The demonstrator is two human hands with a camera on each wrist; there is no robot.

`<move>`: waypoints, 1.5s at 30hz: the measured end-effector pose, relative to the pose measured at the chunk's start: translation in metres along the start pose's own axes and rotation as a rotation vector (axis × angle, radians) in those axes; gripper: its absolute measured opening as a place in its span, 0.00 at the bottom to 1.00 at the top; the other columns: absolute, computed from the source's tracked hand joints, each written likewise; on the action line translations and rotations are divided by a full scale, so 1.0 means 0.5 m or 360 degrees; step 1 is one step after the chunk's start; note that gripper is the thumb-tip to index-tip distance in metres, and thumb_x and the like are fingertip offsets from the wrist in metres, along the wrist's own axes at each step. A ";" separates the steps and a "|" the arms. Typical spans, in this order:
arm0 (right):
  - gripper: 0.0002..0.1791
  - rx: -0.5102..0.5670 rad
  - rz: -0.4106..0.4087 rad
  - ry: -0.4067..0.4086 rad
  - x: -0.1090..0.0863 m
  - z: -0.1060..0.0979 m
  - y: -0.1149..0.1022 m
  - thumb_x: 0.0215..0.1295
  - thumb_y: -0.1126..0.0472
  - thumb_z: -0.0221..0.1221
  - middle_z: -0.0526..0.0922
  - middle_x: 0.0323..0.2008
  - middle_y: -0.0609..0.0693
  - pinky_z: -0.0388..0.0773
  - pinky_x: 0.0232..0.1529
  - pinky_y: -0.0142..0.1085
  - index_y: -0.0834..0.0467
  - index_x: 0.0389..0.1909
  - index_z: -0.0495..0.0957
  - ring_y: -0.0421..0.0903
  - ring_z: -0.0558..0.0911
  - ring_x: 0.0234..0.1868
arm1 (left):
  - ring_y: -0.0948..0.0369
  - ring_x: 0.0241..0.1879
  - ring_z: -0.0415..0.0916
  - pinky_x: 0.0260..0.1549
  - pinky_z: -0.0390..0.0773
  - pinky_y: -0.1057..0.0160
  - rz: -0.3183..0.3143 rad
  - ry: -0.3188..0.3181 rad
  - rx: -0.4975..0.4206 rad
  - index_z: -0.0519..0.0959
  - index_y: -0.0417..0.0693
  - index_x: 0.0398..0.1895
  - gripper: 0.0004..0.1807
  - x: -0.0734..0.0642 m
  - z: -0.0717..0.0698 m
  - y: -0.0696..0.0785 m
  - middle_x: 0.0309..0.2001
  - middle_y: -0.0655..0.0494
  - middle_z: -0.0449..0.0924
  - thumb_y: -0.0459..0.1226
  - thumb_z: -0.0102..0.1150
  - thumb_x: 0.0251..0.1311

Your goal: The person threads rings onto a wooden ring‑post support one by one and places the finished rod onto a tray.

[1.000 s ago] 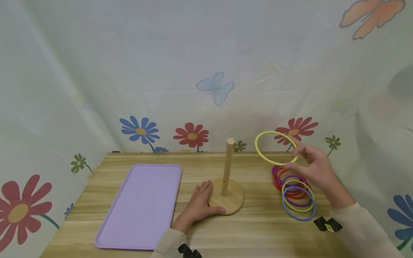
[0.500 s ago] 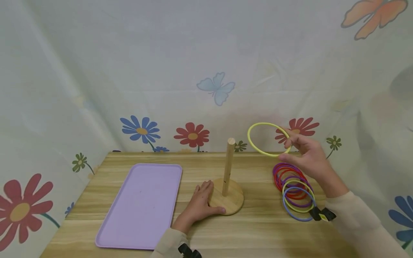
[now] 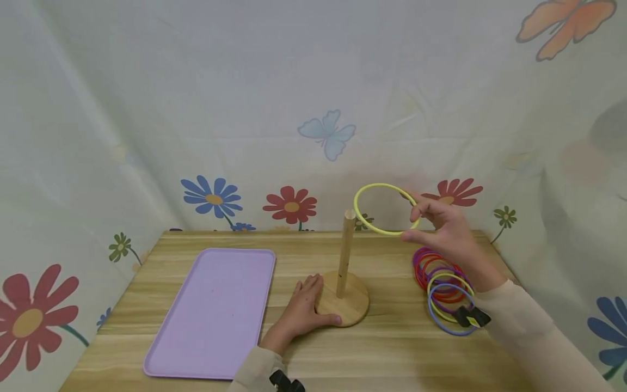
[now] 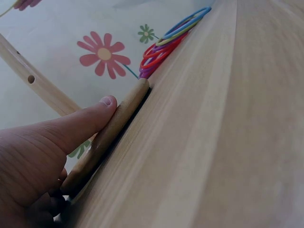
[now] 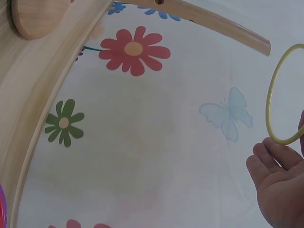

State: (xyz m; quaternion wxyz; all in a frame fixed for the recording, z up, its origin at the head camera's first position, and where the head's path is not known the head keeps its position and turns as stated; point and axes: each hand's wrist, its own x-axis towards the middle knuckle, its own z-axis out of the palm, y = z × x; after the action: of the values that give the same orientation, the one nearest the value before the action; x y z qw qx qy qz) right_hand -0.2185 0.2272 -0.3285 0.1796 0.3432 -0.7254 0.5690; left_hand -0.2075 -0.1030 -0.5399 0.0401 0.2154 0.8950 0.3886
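Note:
A yellow ring point(image 3: 379, 184) is pinched at its right side between the thumb and fingers of my right hand point(image 3: 448, 234). It hangs in the air, tilted, just right of the top of the wooden stand's peg point(image 3: 345, 250); in the right wrist view a gap shows between ring point(image 5: 269, 102) and peg end point(image 5: 259, 43). My left hand point(image 3: 305, 311) holds the stand's round base point(image 3: 355, 305) at its left and near edge. In the left wrist view the thumb point(image 4: 90, 121) lies along the base's rim, while the other fingers are partly hidden.
Several overlapping rings, purple, red, yellow and blue point(image 3: 430, 305), lie on the wooden table point(image 3: 392, 354) right of the stand, partly behind the right wrist. A purple tray point(image 3: 210, 316) lies on the left. A flowered cloth point(image 3: 245, 109) hangs behind the table.
My right hand has carried the yellow ring left and slightly up, from above the other rings to beside the peg's top. The left hand and stand have stayed in place.

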 end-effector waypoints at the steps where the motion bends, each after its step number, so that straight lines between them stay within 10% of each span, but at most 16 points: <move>1: 0.16 -0.0004 0.0017 -0.0012 0.001 0.004 0.000 0.53 0.81 0.73 0.78 0.67 0.63 0.72 0.70 0.29 0.70 0.33 0.75 0.38 0.73 0.72 | 0.42 0.83 0.45 0.81 0.40 0.40 0.0002 0.0000 -0.0002 0.56 0.31 0.81 0.66 -0.001 0.000 0.000 0.82 0.35 0.53 0.62 0.78 0.52; 9: 0.13 -0.0138 0.0085 -0.0110 0.005 0.031 0.008 0.60 0.76 0.71 0.73 0.69 0.72 0.68 0.71 0.27 0.67 0.36 0.75 0.35 0.70 0.74 | 0.41 0.83 0.46 0.81 0.40 0.39 0.0017 -0.0016 -0.0005 0.56 0.30 0.81 0.66 -0.005 0.001 -0.001 0.81 0.34 0.53 0.62 0.78 0.52; 19: 0.13 -0.0129 0.0131 -0.0186 0.012 0.054 0.016 0.57 0.76 0.73 0.71 0.73 0.65 0.68 0.71 0.28 0.62 0.34 0.78 0.63 0.66 0.76 | 0.41 0.83 0.45 0.81 0.40 0.40 0.0010 -0.0013 0.0028 0.56 0.30 0.81 0.66 0.001 -0.003 0.000 0.82 0.34 0.52 0.63 0.77 0.52; 45: 0.15 -0.0432 0.0079 -0.0235 -0.072 0.106 0.082 0.50 0.67 0.80 0.77 0.69 0.63 0.65 0.72 0.35 0.52 0.35 0.87 0.67 0.73 0.71 | 0.41 0.82 0.47 0.81 0.40 0.39 0.0024 -0.0007 0.0034 0.56 0.29 0.80 0.66 0.003 -0.005 0.006 0.81 0.33 0.54 0.63 0.78 0.51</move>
State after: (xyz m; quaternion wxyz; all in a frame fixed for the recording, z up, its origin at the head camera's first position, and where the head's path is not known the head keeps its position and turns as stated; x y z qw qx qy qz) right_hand -0.2149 0.1923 -0.3960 0.1563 0.3386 -0.8151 0.4433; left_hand -0.2083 -0.1024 -0.5359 0.0367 0.2235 0.8972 0.3790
